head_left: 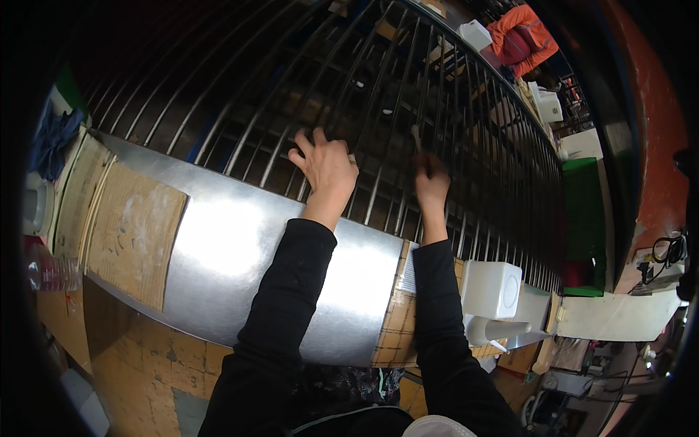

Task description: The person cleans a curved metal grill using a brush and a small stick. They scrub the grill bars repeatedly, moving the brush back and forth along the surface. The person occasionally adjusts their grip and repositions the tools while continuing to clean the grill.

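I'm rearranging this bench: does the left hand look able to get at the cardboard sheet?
Probably yes: the left hand looks empty, over the metal bars, and the cardboard sheet lies uncovered to its left, with flat metal between.

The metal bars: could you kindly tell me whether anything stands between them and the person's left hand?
Nothing visible stands between the left hand and the metal bars; its fingers spread over them, though contact is unclear. The white plastic container sits aside, right of the right forearm.

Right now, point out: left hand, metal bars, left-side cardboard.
Left hand [330, 166]: head view, back of hand.
Metal bars [374, 194]: head view, one bar's shaft.
Left-side cardboard [137, 234]: head view, face of the sheet.
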Demonstrator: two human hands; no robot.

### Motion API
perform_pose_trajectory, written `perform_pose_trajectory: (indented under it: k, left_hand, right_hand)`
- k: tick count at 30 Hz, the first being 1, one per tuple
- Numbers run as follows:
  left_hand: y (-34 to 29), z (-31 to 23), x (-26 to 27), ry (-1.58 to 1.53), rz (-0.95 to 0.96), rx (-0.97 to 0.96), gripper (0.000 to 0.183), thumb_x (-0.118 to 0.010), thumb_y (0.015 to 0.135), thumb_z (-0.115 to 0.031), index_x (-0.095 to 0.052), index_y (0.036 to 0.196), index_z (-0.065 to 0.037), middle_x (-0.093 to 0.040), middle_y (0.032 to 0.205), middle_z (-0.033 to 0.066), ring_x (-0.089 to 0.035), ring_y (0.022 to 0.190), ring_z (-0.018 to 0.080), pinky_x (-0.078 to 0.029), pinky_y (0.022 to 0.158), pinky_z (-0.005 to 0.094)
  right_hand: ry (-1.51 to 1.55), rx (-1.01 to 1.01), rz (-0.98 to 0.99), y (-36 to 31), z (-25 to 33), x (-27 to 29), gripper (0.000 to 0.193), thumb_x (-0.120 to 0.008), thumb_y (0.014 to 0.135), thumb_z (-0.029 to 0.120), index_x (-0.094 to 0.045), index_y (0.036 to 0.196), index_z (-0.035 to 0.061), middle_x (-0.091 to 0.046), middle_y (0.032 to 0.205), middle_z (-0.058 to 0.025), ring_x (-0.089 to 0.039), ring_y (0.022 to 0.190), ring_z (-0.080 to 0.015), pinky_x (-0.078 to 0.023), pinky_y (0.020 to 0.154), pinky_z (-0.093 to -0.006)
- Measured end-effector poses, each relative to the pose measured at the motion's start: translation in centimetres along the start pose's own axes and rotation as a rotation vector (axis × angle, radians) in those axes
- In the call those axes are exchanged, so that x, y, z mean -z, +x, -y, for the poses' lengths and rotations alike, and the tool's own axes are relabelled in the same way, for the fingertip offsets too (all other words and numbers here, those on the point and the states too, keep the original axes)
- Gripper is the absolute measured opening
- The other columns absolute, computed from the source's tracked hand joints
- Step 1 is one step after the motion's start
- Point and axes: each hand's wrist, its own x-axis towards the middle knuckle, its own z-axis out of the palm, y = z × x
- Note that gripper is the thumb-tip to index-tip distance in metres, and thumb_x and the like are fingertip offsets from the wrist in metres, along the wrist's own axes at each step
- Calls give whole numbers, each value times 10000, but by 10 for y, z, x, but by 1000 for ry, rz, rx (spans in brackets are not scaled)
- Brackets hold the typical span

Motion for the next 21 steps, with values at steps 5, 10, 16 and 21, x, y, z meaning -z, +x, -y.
perform_pose_trajectory:
  k: [5, 10, 16, 21]
  left_hand:
    - [-1, -4, -3, 11, -7, -2, 143, -679, 675, -158, -698, 813, -125, -516, 1103, 139, -353, 1110, 349, -259, 871, 454]
    - [3, -3, -7, -32, 83, 31, 140, -681, 682, -149, -691, 816, -113, -557, 970, 115, -442, 1002, 294, -300, 825, 417]
    - [2, 1, -15, 33, 180, 58, 159, -683, 672, -135, -682, 826, -96, -594, 913, 119, -563, 889, 268, -362, 790, 386]
    - [2, -2, -15, 96, 343, 109, 138, -653, 684, -95, -681, 819, -80, -614, 926, 113, -589, 908, 240, -361, 843, 351]
  right_hand:
    - [-55, -31, -2, 1, -7, -2, 200, -533, 837, 199, -604, 934, 39, -614, 877, -198, -581, 867, -375, -456, 722, -376]
    - [-10, -94, 42, 3, -13, -3, 222, -539, 837, 214, -599, 956, 36, -612, 914, -200, -590, 898, -345, -457, 744, -364]
    - [83, -90, 52, 1, -29, -9, 229, -569, 830, 205, -580, 980, 33, -618, 876, -142, -600, 836, -240, -453, 729, -315]
    - [118, -162, 35, 0, -27, -9, 235, -592, 831, 191, -576, 1004, 32, -615, 854, -83, -574, 773, -143, -448, 699, -273]
